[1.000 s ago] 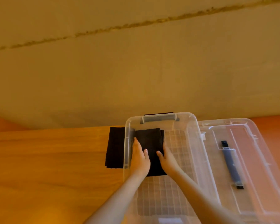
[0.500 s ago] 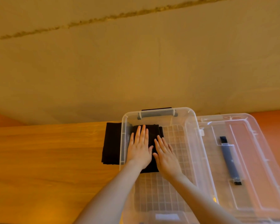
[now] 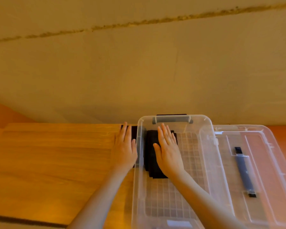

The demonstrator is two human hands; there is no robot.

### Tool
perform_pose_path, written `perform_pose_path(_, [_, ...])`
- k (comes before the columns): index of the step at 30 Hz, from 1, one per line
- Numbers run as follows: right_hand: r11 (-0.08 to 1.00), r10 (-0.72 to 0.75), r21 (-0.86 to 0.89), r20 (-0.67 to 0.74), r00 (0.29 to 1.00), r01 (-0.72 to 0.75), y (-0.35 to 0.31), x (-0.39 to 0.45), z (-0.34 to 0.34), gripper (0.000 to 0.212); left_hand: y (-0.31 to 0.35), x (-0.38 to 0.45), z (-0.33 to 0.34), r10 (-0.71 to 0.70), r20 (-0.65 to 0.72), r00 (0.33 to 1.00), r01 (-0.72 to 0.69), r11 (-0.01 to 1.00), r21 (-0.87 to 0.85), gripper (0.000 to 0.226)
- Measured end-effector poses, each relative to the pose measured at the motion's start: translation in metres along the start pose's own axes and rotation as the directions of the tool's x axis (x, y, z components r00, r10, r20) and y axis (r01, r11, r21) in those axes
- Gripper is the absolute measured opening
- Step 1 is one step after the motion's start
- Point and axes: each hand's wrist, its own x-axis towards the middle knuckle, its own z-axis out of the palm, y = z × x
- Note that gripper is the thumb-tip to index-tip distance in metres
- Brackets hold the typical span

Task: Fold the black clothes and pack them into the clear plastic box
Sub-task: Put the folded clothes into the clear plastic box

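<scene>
Here the right hand (image 3: 168,150) lies flat, fingers spread, pressing one folded cloth (image 3: 151,161) down inside the box (image 3: 205,146) at frame centre, presumably so it packs flat; the left hand (image 3: 124,151) rests open on another cloth (image 3: 134,133) just outside.

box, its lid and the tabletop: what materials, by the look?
Clear plastic box: transparent glossy plastic; the grid floor and folded black cloth show through its walls. Lid: same clear plastic, with a grey-blue opaque handle, likely plastic. Tabletop: wood grain, smooth satin finish; solid wood or laminate, cannot tell.
</scene>
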Motion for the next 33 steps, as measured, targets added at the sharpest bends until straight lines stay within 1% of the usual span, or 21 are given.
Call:
perform_pose_path(3, [0.981, -0.186, -0.056, 0.001, 0.983, 0.185, -0.045, 0.015, 0.009, 0.054, -0.049, -0.003, 0.002, -0.191, 0.08, 0.978, 0.197, 0.977, -0.075, 0.061])
perform_pose_path(4, [0.958, -0.265, -0.106, 0.029, 0.964, 0.266, -0.058, 0.021, 0.016, 0.052, -0.064, -0.004, 0.005, -0.264, 0.137, 0.955, 0.28, 0.953, -0.117, 0.059])
perform_pose_path(5, [0.929, -0.323, -0.151, 0.123, 0.938, 0.339, -0.068, 0.027, 0.025, 0.05, -0.074, -0.005, 0.006, -0.332, 0.211, 0.919, 0.371, 0.91, -0.183, 0.055])
perform_pose_path(6, [0.913, -0.325, -0.166, 0.255, 0.911, 0.372, -0.075, 0.033, 0.035, 0.05, -0.081, -0.004, 0.005, -0.366, 0.277, 0.888, 0.432, 0.87, -0.236, 0.054])
perform_pose_path(7, [0.922, -0.261, -0.159, 0.417, 0.871, 0.353, -0.082, 0.038, 0.047, 0.054, -0.088, -0.005, 0.005, -0.38, 0.315, 0.87, 0.471, 0.83, -0.298, 0.052])
perform_pose_path(8, [0.943, -0.162, -0.161, 0.544, 0.823, 0.292, -0.09, 0.042, 0.057, 0.058, -0.092, -0.003, 0.003, -0.409, 0.286, 0.867, 0.496, 0.767, -0.406, 0.048])
perform_pose_path(9, [0.963, -0.068, -0.167, 0.612, 0.788, 0.213, -0.098, 0.045, 0.067, 0.06, -0.098, 0.001, 0.003, -0.403, 0.3, 0.865, 0.501, 0.664, -0.554, 0.044])
perform_pose_path(10, [0.982, 0.007, -0.152, 0.623, 0.782, 0.113, -0.106, 0.047, 0.077, 0.06, -0.109, 0.004, 0.008, -0.377, 0.323, 0.868, 0.495, 0.608, -0.621, 0.046])
perform_pose_path(11, [0.992, 0.074, -0.127, 0.594, 0.801, 0.002, -0.112, 0.048, 0.089, 0.059, -0.115, 0.005, 0.009, -0.403, 0.416, 0.815, 0.577, 0.507, -0.64, 0.049])
perform_pose_path(12, [0.989, 0.142, -0.114, 0.536, 0.832, -0.095, -0.116, 0.049, 0.099, 0.058, -0.116, 0.006, 0.004, -0.407, 0.478, 0.779, 0.628, 0.512, -0.586, 0.044])
perform_pose_path(13, [0.977, 0.21, -0.133, 0.458, 0.864, -0.167, -0.116, 0.05, 0.109, 0.058, -0.122, 0.008, 0.008, -0.34, 0.516, 0.786, 0.614, 0.522, -0.592, 0.038])
perform_pose_path(14, [0.959, 0.274, -0.175, 0.371, 0.887, -0.222, -0.113, 0.052, 0.118, 0.058, -0.127, 0.013, 0.012, -0.307, 0.587, 0.749, 0.658, 0.447, -0.606, 0.038])
perform_pose_path(15, [0.938, 0.327, -0.218, 0.289, 0.9, -0.271, -0.107, 0.056, 0.126, 0.058, -0.13, 0.018, 0.016, -0.287, 0.646, 0.708, 0.705, 0.344, -0.62, 0.042])
perform_pose_path(16, [0.916, 0.374, -0.241, 0.228, 0.899, -0.32, -0.1, 0.06, 0.131, 0.058, -0.13, 0.022, 0.018, -0.308, 0.687, 0.659, 0.753, 0.276, -0.598, 0.046])
perform_pose_path(18, [0.888, 0.433, -0.245, 0.161, 0.887, -0.389, -0.087, 0.065, 0.14, 0.057, -0.131, 0.033, 0.023, -0.32, 0.723, 0.612, 0.791, 0.254, -0.557, 0.054])
perform_pose_path(20, [0.891, 0.427, -0.219, 0.109, 0.898, -0.397, -0.08, 0.064, 0.146, 0.056, -0.125, 0.043, 0.021, -0.272, 0.763, 0.586, 0.81, 0.226, -0.541, 0.058])
perform_pose_path(23, [0.907, 0.402, -0.151, 0.031, 0.915, -0.393, -0.078, 0.061, 0.154, 0.058, -0.111, 0.059, 0.018, -0.213, 0.791, 0.573, 0.818, 0.2, -0.539, 0.055])
perform_pose_path(27, [0.909, 0.416, -0.022, -0.021, 0.909, -0.416, -0.079, 0.061, 0.158, 0.057, -0.105, 0.079, 0.021, -0.2, 0.846, 0.494, 0.869, 0.14, -0.474, 0.061])
perform_pose_path(30, [0.879, 0.462, 0.162, -0.06, 0.885, -0.448, -0.082, 0.06, 0.156, 0.056, -0.103, 0.089, 0.018, -0.122, 0.894, 0.431, 0.901, 0.103, -0.42, 0.043])
perform_pose_path(32, [0.848, 0.488, 0.267, -0.059, 0.871, -0.458, -0.086, 0.057, 0.154, 0.055, -0.1, 0.088, 0.02, -0.079, 0.905, 0.418, 0.908, 0.075, -0.413, 0.03])
perform_pose_path(33, [0.824, 0.497, 0.335, -0.039, 0.867, -0.457, -0.09, 0.056, 0.153, 0.053, -0.099, 0.085, 0.018, -0.076, 0.902, 0.425, 0.905, 0.059, -0.422, 0.025])
